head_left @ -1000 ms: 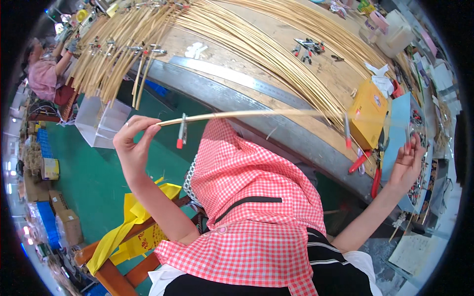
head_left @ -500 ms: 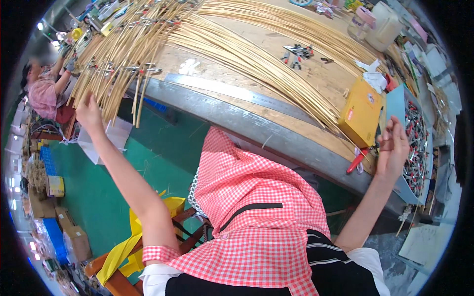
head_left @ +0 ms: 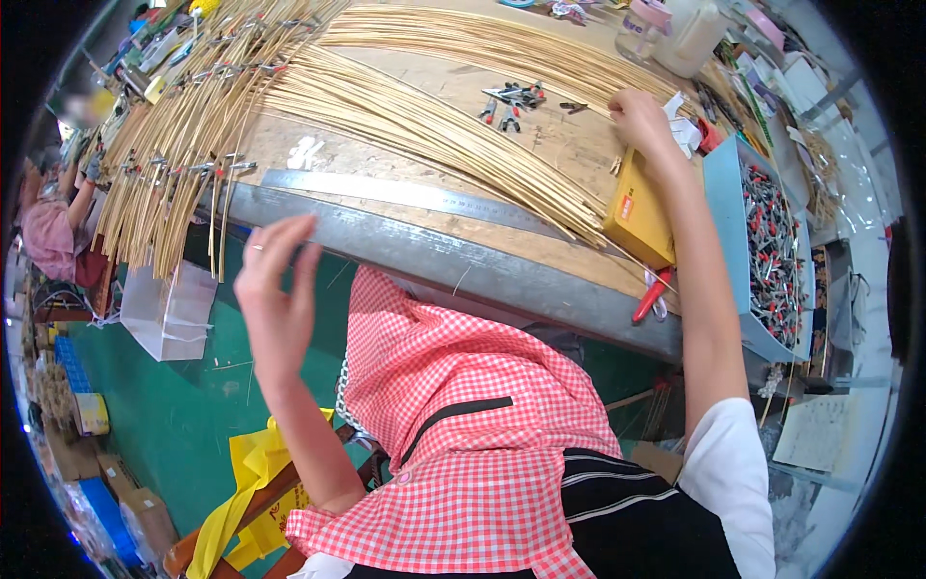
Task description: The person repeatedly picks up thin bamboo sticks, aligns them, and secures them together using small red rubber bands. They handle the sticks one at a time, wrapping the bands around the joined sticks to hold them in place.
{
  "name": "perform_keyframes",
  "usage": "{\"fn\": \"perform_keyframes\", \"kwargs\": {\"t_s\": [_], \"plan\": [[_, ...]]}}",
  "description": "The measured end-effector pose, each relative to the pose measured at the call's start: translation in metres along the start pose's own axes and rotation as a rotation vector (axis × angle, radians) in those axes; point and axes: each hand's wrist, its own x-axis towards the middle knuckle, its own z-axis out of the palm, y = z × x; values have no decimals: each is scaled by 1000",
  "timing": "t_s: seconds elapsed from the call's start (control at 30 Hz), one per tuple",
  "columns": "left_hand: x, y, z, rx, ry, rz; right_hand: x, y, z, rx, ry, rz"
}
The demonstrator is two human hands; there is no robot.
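My left hand (head_left: 275, 289) is raised in front of the table's metal edge, ring on one finger, thumb apart from the loosely bent fingers, nothing in it. My right hand (head_left: 641, 121) reaches across the yellow box (head_left: 641, 214) to the right ends of the back bundle of thin bamboo strips (head_left: 482, 41). Its fingers are curled together, and whatever is between them is hidden. A second bundle of strips (head_left: 415, 130) slants over the table towards the box. At the left, strips held by small metal clamps (head_left: 217, 166) overhang the table edge.
A steel ruler (head_left: 405, 196) lies along the table edge (head_left: 424, 246). Loose clamps (head_left: 516, 96) sit mid-table. A light-blue box (head_left: 728, 207) at the right holds many clamps. Red-handled scissors (head_left: 653, 295) lie by the yellow box. A person (head_left: 53, 227) works at the far left.
My right hand has moved from beside the clamp box up and left to the strip ends. My left hand has come away from the overhanging strips, to the right. The view has shifted.
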Motion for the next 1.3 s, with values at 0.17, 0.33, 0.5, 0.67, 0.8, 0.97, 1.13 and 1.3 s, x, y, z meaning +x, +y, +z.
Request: {"fn": "perform_keyframes", "kwargs": {"t_s": [0.17,0.33,0.5,0.67,0.8,0.97,1.13,1.3], "plan": [[-26,19,20,-41,-119,11,14,12,25,-146,-57,-75],[-33,31,39,-114,-172,42,21,20,30,-212,-31,-160],[-36,40,48,-153,-232,48,27,20,29,-244,-77,-171],[-37,41,50,-177,-241,62,27,29,26,-127,86,-86],[-40,37,49,-201,-230,55,21,21,0,41,217,17],[-38,32,51,-379,-194,0,-21,-10,-71,90,243,6],[-44,18,54,-824,-131,-249,-95,-80,-106,694,164,255],[-43,15,48,-1377,42,-448,-179,-195,-117,1168,-62,261]]}}
